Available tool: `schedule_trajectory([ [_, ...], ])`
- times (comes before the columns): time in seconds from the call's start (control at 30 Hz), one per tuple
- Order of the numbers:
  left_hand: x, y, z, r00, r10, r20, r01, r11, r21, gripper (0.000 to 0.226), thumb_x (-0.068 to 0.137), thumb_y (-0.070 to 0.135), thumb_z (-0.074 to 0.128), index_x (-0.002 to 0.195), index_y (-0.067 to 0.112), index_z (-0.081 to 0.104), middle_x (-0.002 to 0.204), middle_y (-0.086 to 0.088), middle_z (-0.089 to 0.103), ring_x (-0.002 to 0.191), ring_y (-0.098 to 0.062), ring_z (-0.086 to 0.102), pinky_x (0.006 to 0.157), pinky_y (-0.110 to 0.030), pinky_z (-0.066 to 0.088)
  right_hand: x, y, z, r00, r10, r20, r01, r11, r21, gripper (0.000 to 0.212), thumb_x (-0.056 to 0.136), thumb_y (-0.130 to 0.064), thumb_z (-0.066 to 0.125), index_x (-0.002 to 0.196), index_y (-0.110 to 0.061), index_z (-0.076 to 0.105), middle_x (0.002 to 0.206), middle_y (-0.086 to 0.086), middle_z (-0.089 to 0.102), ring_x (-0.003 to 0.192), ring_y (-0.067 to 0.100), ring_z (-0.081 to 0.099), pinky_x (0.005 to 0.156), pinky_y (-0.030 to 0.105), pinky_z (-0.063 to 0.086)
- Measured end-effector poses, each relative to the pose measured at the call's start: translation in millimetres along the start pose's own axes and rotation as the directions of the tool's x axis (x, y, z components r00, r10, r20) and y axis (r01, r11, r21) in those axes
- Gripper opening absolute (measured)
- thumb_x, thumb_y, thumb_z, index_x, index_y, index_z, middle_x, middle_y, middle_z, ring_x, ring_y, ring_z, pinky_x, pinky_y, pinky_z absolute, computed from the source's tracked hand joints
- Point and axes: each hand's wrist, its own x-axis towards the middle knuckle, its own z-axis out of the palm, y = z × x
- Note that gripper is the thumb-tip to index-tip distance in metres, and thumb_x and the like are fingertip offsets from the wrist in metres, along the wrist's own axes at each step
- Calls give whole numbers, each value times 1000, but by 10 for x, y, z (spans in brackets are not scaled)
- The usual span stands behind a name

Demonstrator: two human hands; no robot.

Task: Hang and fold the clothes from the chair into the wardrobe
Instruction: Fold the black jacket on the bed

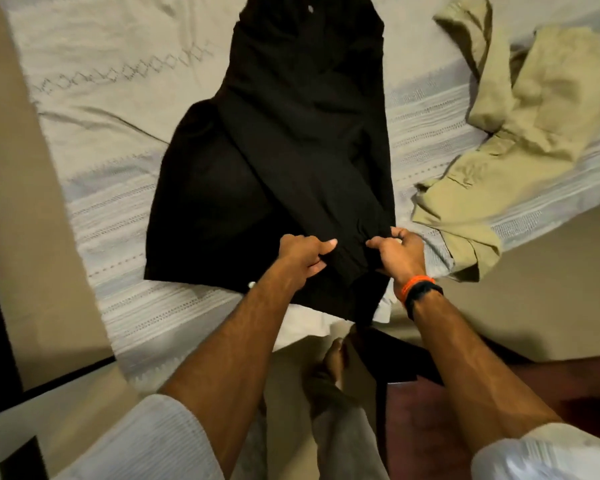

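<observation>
A black garment (pixel 278 140) lies spread lengthwise on the bed, with one long part folded across its middle. My left hand (pixel 303 252) grips the near end of that folded part, thumb on top. Just to the right, my right hand (pixel 397 251) pinches the same black cloth; its wrist wears an orange and a dark band. The garment's near end hangs over the bed's edge. A crumpled khaki garment (pixel 520 133) lies on the bed to the right, apart from both hands.
The bed carries a pale patterned sheet (pixel 111 188), its near corner pointing at me. Beige floor shows on the left and right. A dark wooden piece of furniture (pixel 430 427) stands at the lower right, next to my bare foot (pixel 333 362).
</observation>
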Motion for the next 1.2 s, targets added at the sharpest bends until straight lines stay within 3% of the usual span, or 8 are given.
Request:
schedule_trajectory([
  [0.13,85,-361,307,999,-35,-27,39,987,155,51,83,8,76,127,2,51,125,-13,58,101,-21,60,71,-28,58,307,432,-286,995,55,79,-51,997,-50,33,68,-19,76,99,-18,65,104,6,73,94,26,71,85,48,59],
  [0.3,193,-591,392,986,84,-147,-60,985,162,44,86,5,72,125,9,52,112,-6,59,101,-20,59,76,-32,57,359,587,-362,968,85,235,-91,996,13,3,97,-10,58,96,-12,60,95,5,69,92,20,67,78,35,58],
  [0.37,210,-666,343,964,140,-224,-99,978,183,36,87,8,72,120,11,57,105,-2,61,98,-17,60,74,-29,55,365,633,-350,965,58,255,-52,998,-30,6,95,-8,61,96,-13,63,97,5,70,93,19,67,73,31,57],
  [0.43,227,-729,305,956,158,-248,-99,967,234,52,86,12,74,133,10,52,122,-6,59,96,-14,57,75,-28,57,380,691,-332,972,40,230,-20,996,-87,12,91,-8,67,102,-10,65,99,6,72,92,19,69,71,30,59],
  [0.57,266,-723,279,948,197,-250,-88,918,388,69,81,14,79,141,9,45,129,-9,56,93,-16,57,84,-35,59,388,778,-277,993,-43,109,68,968,-240,34,79,-22,80,106,-18,60,102,6,70,91,23,70,82,43,60],
  [0.77,89,-582,224,952,177,-249,-30,866,500,69,80,21,80,138,10,46,133,-11,55,122,-29,55,98,-43,53,182,640,-357,990,-121,67,137,906,-400,39,84,-23,76,118,-13,59,102,0,62,99,18,60,87,23,43],
  [0.87,-94,-411,176,962,175,-211,-47,863,503,65,80,24,79,136,9,49,133,-11,56,122,-29,55,100,-44,51,58,498,-403,988,-140,64,153,891,-427,39,84,-20,74,120,-11,59,113,5,66,107,21,63,97,29,47],
  [1.2,-293,590,15,876,435,-207,-243,770,591,58,87,29,73,137,13,49,134,-6,58,122,-21,56,97,-31,46,36,-602,58,904,-354,238,426,786,-449,40,84,-15,73,121,-11,60,116,4,67,107,19,64,98,32,50],
])
